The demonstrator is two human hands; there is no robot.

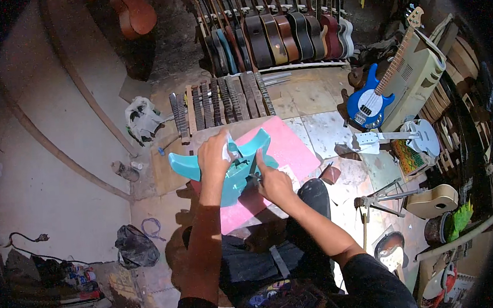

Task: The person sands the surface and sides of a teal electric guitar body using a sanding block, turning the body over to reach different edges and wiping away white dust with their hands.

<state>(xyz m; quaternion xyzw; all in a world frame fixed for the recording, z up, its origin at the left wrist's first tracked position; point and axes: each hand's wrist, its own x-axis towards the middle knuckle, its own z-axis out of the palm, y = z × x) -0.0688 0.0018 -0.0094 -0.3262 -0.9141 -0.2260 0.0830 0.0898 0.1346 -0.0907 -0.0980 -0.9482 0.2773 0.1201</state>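
shirt (318,306): black, multicoloured print (269,295) | sleeves (375,279): 2, short, black | trousers (245,270): dark | forearms (325,228): 2, bare

Both hands (213,157) on turquoise guitar body (230,195), pink sheet (292,151) beneath; white wad (225,151), perhaps cloth, in left one.

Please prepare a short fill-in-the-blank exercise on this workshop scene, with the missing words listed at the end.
1. Beneath the turquoise guitar body is a ____ sheet.
2. The bass guitar at the right has a ____ body.
3. The rack beyond the fretted necks holds a row of ____.
4. The hand nearer the bass guitar is the person's ____ one.

Missing words: pink; blue; guitars; right.
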